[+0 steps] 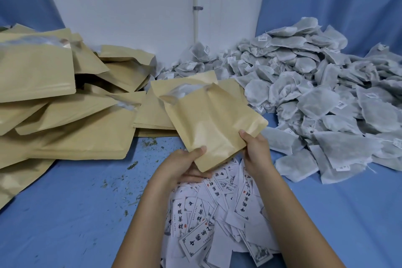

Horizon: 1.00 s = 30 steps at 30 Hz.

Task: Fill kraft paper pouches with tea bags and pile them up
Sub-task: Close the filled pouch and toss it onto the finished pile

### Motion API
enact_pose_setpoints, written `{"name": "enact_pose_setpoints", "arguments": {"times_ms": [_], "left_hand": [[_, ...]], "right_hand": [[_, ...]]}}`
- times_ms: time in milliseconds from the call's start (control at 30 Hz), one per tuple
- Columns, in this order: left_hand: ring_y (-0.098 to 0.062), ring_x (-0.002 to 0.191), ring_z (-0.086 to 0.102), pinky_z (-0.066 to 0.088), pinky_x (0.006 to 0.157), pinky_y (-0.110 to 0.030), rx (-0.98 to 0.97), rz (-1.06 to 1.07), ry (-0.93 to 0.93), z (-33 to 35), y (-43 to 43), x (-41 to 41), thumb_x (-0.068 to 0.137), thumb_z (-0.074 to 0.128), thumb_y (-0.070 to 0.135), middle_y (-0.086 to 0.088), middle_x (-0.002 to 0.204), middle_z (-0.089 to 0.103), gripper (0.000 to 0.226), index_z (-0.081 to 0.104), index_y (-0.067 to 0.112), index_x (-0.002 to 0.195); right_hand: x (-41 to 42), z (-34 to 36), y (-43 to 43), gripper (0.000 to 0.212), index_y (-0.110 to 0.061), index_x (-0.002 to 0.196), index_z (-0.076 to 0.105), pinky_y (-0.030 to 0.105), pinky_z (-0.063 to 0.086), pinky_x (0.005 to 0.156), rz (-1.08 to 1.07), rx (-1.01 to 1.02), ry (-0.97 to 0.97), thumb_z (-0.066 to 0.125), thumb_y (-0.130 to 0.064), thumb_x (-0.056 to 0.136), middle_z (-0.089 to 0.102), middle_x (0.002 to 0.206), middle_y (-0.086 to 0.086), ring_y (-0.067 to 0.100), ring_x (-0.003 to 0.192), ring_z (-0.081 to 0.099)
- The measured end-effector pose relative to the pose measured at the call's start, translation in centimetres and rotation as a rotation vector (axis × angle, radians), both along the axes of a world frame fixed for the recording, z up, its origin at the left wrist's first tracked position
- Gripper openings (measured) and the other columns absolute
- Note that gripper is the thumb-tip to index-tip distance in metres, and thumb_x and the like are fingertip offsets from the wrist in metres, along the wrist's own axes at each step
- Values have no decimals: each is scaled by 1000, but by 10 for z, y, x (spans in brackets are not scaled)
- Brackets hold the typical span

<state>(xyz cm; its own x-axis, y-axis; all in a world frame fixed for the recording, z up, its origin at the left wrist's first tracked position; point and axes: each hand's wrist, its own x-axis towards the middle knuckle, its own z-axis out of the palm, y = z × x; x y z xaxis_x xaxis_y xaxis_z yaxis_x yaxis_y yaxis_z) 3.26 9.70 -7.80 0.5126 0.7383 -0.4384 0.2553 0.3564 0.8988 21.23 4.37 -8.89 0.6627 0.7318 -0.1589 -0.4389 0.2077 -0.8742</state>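
One kraft pouch [212, 122] is held up off the table in front of the person, gripped at its bottom edge by both hands. The left hand [182, 165] pinches the lower left corner, thumb on the front face and fingers underneath. The right hand [254, 148] pinches the lower right corner in the same way. The pouch's long axis runs from the hands up and away, leaning a little left, so its open mouth faces the far wall. Something white shows inside the mouth, probably a tea bag, though how many are in there cannot be told.

Judging from this, the pouch looks filled and ready to be piled. The pile of filled pouches [65, 115] lies to the left of the hands and slightly beyond them, so the left hand is the nearer one and the pouch would travel leftward, mouth leading or turned flat. That pile holds roughly a dozen visible pouches, overlapping too much for an exact count.

Just behind the held pouch sits a flat stack of empty pouches [150, 115]. The heap of tea bags [315, 98], many dozens, spreads to the right, nearer the right hand. Dozens of printed slips [217, 224] lie below the wrists on the blue cloth [65, 213], which is scattered with tea crumbs [150, 143].
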Motion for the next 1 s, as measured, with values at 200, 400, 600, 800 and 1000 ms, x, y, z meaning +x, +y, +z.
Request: {"name": "enact_pose_setpoints", "arguments": {"times_ms": [200, 400, 600, 800, 1000], "left_hand": [[-32, 115, 45, 42, 82, -44, 1016, 821, 509, 40, 57, -9, 86, 59, 40, -14, 124, 52, 52, 50, 7, 125], [-27, 114, 54, 38, 83, -27, 872, 339, 322, 65, 124, 5, 87, 62, 39, -12, 121, 60, 45, 56, 8, 119], [-17, 59, 45, 35, 60, -28, 790, 397, 132, 48, 127, 0, 80, 71, 34, -8, 64, 51, 40, 57, -1, 68], [-4, 42, 37, 27, 39, -14, 748, 625, 38, 49, 123, -12, 81, 71, 28, 6, 47, 39, 47, 36, 18, 50], [-15, 77, 56, 43, 64, -25, 653, 576, -39, 60, 124, -25, 85, 66, 32, -1, 80, 60, 17, 58, 17, 82]], "right_hand": [[23, 14, -2, 20, -19, 94, 65, 37, 52, 83, 45, -118, -321, 56, -3, 88, 69, 99, 4, 21, 89, 66], [43, 41, 2, 19, -20, 96, 66, 32, 53, 73, 195, -185, -497, 56, -6, 88, 71, 91, 0, 18, 81, 67], [47, 52, -1, 16, -21, 80, 70, 13, 46, 46, 168, -146, -495, 63, -34, 87, 73, 70, -6, 6, 59, 68], [56, 54, 0, 14, -9, 79, 66, 28, 54, 58, 64, -151, -274, 69, -22, 84, 71, 72, 7, 22, 63, 66], [50, 58, -1, 17, -11, 75, 65, 23, 52, 48, 34, -135, -201, 68, -24, 85, 70, 66, 4, 16, 54, 67]]}}
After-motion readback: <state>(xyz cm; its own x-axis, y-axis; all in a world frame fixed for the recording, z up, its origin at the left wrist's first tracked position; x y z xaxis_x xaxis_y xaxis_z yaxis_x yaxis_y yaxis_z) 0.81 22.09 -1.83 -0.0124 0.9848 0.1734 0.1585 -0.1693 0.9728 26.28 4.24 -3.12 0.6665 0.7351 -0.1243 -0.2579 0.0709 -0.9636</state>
